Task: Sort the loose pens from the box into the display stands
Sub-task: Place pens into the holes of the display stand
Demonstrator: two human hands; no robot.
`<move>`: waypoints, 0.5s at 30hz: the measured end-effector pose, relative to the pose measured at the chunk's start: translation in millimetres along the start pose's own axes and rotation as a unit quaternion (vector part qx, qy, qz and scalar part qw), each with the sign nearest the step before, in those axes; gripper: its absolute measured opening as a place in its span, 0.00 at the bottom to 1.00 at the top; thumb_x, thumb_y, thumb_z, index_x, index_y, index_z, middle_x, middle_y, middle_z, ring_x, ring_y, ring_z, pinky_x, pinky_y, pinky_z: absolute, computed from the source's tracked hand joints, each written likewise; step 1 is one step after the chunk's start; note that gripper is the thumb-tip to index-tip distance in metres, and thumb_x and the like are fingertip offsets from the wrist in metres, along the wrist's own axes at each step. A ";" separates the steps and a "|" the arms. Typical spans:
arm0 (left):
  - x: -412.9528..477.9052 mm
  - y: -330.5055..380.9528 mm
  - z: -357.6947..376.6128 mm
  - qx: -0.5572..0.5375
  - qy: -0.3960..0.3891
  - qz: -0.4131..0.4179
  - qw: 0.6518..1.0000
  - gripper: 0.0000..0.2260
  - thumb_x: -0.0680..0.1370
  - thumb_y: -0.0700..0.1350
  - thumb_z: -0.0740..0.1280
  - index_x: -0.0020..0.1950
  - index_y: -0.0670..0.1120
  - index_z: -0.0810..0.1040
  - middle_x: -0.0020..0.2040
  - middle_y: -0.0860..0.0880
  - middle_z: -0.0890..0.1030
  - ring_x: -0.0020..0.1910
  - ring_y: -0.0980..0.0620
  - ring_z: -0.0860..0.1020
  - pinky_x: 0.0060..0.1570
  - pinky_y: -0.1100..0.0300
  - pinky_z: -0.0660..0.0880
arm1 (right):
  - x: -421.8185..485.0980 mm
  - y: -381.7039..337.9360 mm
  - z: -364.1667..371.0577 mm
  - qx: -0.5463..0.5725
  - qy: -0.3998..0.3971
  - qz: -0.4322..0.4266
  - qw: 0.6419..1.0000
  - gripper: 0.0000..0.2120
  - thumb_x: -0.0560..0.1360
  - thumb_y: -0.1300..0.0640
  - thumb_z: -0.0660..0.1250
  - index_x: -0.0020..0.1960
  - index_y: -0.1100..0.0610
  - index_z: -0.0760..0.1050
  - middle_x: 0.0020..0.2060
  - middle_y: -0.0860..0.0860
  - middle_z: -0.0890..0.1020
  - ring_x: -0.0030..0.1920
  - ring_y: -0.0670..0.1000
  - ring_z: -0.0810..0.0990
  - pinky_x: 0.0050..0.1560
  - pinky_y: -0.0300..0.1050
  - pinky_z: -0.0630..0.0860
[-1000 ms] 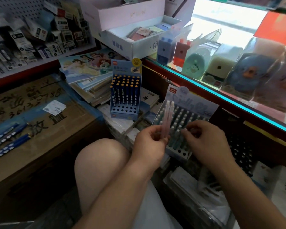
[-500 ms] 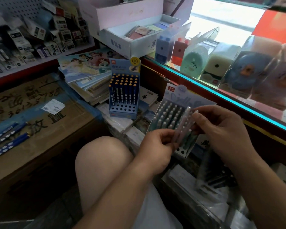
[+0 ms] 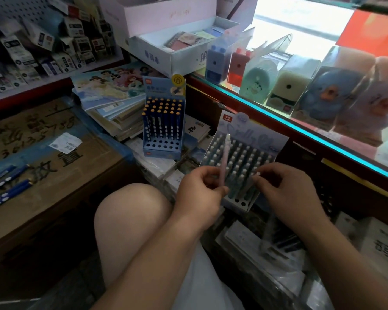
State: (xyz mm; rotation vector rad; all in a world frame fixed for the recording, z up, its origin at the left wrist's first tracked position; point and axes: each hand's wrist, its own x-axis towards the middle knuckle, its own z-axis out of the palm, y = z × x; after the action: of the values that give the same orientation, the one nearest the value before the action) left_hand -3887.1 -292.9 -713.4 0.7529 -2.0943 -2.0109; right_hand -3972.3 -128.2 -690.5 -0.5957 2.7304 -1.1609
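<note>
My left hand (image 3: 198, 193) grips a pale pink pen (image 3: 225, 158) that stands upright in front of the light blue display stand (image 3: 244, 153), which is filled with several rows of white-capped pens. My right hand (image 3: 287, 193) pinches a second pale pen (image 3: 255, 177) low at the stand's front right, near a few vacant holes (image 3: 239, 201). A darker blue display stand (image 3: 162, 124) with yellow-tipped pens stands further back left. Several loose blue pens (image 3: 5, 186) lie on the cardboard box (image 3: 43, 153) at the left.
My bare knee (image 3: 130, 220) is below the hands. Stacked notebooks (image 3: 112, 101) lie behind the blue stand. A glass counter (image 3: 300, 121) with boxed pencil sharpeners (image 3: 287, 88) runs along the right. White boxes (image 3: 177, 48) sit at the back.
The two pens held together have been split: my left hand keeps one upright, and my right hand has taken the other down to the stand's front right.
</note>
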 end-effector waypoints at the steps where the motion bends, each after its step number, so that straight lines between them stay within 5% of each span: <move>1: 0.5 -0.7 0.2 -0.002 0.005 -0.001 1.000 0.12 0.75 0.36 0.74 0.52 0.52 0.82 0.44 0.51 0.85 0.43 0.51 0.82 0.48 0.52 0.81 | 0.4 1.1 0.9 -0.009 -0.002 -0.002 1.000 0.05 0.78 0.53 0.71 0.51 0.44 0.80 0.46 0.37 0.81 0.47 0.35 0.77 0.43 0.30 0.69; 15: 3.0 -2.5 3.5 0.021 0.008 0.011 1.000 0.09 0.75 0.39 0.75 0.52 0.50 0.83 0.46 0.52 0.86 0.47 0.55 0.84 0.52 0.54 0.82 | 5.8 2.4 11.4 -0.105 -0.034 -0.019 0.994 0.05 0.77 0.52 0.72 0.51 0.44 0.78 0.47 0.40 0.78 0.46 0.38 0.76 0.41 0.31 0.68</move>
State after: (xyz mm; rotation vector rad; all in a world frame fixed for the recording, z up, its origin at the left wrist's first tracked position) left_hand -3890.6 -291.0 -716.9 0.7470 -2.1342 -1.9494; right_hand -3975.4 -136.6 -699.8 -0.6992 2.8139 -0.8498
